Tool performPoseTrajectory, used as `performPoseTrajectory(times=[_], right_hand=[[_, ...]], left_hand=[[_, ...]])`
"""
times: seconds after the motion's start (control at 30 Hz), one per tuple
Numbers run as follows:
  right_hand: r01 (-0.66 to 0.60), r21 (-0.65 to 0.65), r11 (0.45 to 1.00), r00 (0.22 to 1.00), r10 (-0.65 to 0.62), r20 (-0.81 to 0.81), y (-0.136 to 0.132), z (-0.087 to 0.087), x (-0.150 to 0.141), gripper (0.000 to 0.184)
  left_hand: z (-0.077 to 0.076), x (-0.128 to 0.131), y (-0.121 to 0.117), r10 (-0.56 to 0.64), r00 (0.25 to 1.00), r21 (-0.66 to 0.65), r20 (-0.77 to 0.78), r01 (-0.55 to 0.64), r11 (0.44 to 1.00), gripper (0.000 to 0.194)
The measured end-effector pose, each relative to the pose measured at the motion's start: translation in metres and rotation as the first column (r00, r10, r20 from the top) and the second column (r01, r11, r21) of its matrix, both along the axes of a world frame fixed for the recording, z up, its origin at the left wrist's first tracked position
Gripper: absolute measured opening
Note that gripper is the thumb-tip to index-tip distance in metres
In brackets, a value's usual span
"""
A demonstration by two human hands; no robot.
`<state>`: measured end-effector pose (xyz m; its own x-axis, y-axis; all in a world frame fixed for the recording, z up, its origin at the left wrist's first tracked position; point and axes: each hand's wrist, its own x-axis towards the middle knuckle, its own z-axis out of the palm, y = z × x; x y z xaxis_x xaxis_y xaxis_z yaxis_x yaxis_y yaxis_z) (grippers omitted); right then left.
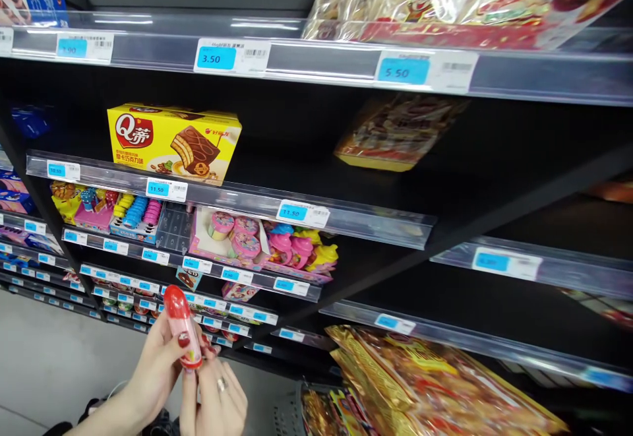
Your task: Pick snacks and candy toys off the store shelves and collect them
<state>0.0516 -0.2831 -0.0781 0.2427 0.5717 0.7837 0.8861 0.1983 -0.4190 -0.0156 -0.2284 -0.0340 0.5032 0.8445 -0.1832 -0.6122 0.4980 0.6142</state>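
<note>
Head view: red-capped tube (184,330) held low and left of centre, in front of the lower shelves, red end uppermost and leaning slightly left; left hand (155,367) wrapped about it from the left side, thumb with dark red nail pressed on the pink body, so the tube is pinched; right hand (215,396) at the tube's lower end, fingers bent inward, silver ring (222,384) on one finger; whether those fingers pinch the base or merely touch it cannot be told, as the grip is partly hidden; beyond the hands, a yellow box (173,142) with cake picture stands on the shelf above; below that, a pink tray (202,245) holds round pink-lidded pots (246,246), with swirl-topped toys (299,249) just beside to the right; lower right, gold-edged bags (435,383) beside a grey basket (287,416).
</note>
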Motion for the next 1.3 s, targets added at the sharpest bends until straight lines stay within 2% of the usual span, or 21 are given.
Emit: performPoseTrajectory(times=[0.07, 0.1, 0.17, 0.23, 0.27, 0.3, 0.37, 0.53, 0.7, 0.8, 0.87, 0.97, 1.17, 1.23, 1.3], right_hand=[[-0.134, -0.141, 0.981, 0.949, 0.086, -0.304, 0.000, -0.003, -0.004, 0.023], [-0.236, -0.212, 0.948, 0.874, 0.112, -0.472, 0.000, -0.004, -0.005, 0.026], [-0.478, -0.260, 0.839, 0.623, 0.116, -0.774, 0.001, -0.004, -0.005, 0.035], [-0.673, -0.150, 0.724, 0.307, 0.090, -0.947, 0.004, -0.002, -0.004, 0.042], [-0.725, -0.070, 0.685, 0.171, 0.081, -0.982, 0.005, -0.001, -0.002, 0.043], [-0.748, -0.003, 0.664, 0.069, 0.073, -0.995, 0.006, 0.000, -0.001, 0.044], [-0.750, 0.078, 0.656, -0.041, 0.071, -0.997, 0.008, 0.000, 0.000, 0.044], [-0.719, 0.114, 0.686, -0.096, 0.065, -0.993, 0.009, -0.002, -0.002, 0.043], [-0.698, 0.152, 0.700, -0.176, 0.037, -0.984, 0.007, 0.000, -0.004, 0.042], [-0.728, 0.214, 0.651, -0.264, 0.023, -0.964, 0.006, 0.004, 0.000, 0.039], [-0.760, 0.243, 0.602, -0.281, 0.032, -0.959, 0.006, 0.006, 0.004, 0.036], [-0.768, 0.257, 0.587, -0.253, 0.092, -0.963, 0.007, 0.006, 0.008, 0.036], [-0.729, 0.276, 0.627, -0.255, 0.125, -0.959, 0.011, -0.001, 0.006, 0.029], [-0.734, 0.202, 0.648, -0.170, 0.113, -0.979, 0.011, -0.004, 0.004, 0.032], [-0.705, 0.058, 0.707, 0.013, 0.095, -0.995, 0.010, -0.007, 0.002, 0.037]], left_hand=[[0.001, -0.001, 0.004, 0.026, 0.995, -0.021, -0.092, -0.028, 0.999, 0.020], [0.002, -0.002, 0.006, 0.030, 0.990, -0.034, -0.135, -0.035, 0.999, 0.020], [0.003, -0.005, 0.010, 0.022, 0.985, -0.056, -0.172, -0.032, 0.998, 0.021], [0.004, -0.007, 0.013, 0.007, 0.991, -0.057, -0.137, -0.015, 0.998, 0.027], [0.004, -0.008, 0.013, 0.000, 0.994, -0.054, -0.105, -0.006, 0.999, 0.029], [0.004, -0.008, 0.014, -0.007, 0.998, -0.053, -0.070, 0.003, 0.999, 0.030], [0.002, -0.007, 0.014, -0.028, 1.000, -0.051, -0.004, 0.027, 0.998, 0.031], [-0.003, -0.006, 0.014, -0.059, 0.994, -0.030, 0.093, 0.062, 0.998, 0.031], [-0.002, -0.008, 0.016, -0.081, 0.992, 0.003, 0.096, 0.081, 0.997, 0.035], [-0.002, -0.008, 0.017, -0.095, 0.993, 0.036, 0.070, 0.092, 0.995, 0.043], [-0.002, -0.008, 0.017, -0.110, 0.990, 0.028, 0.089, 0.108, 0.994, 0.049], [-0.003, -0.008, 0.018, -0.116, 0.988, -0.002, 0.101, 0.117, 0.993, 0.052], [0.004, -0.003, 0.020, -0.017, 0.995, -0.043, 0.100, 0.021, 0.999, 0.041], [0.007, -0.001, 0.021, 0.001, 0.992, -0.079, 0.129, 0.009, 0.997, 0.036], [0.008, 0.000, 0.022, 0.006, 0.989, -0.132, 0.145, 0.013, 0.991, 0.034]])
